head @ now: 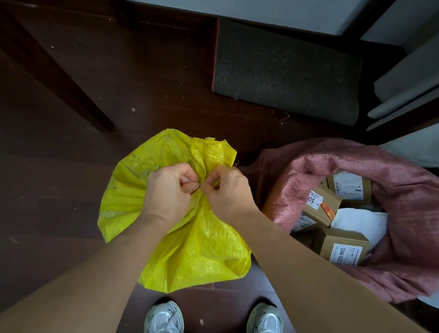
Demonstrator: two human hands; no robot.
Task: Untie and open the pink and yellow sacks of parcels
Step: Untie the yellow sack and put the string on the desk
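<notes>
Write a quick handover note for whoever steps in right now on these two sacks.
Left hand: pinching the gathered neck of the yellow sack.
Right hand: pinching the same neck, knuckle to knuckle with the left.
Yellow sack: on the floor by the feet, neck bunched shut.
Pink sack: to the right, mouth open, cardboard boxes showing inside.
Done: pink sack open.
Left: untie and open the yellow one.

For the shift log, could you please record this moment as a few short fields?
yellow sack: neck bunched, still closed
left hand: pinching the gathered neck
right hand: pinching the same neck, beside the left
pink sack: open, to the right
contents: cardboard boxes with labels, white parcel
floor: dark wood
</notes>
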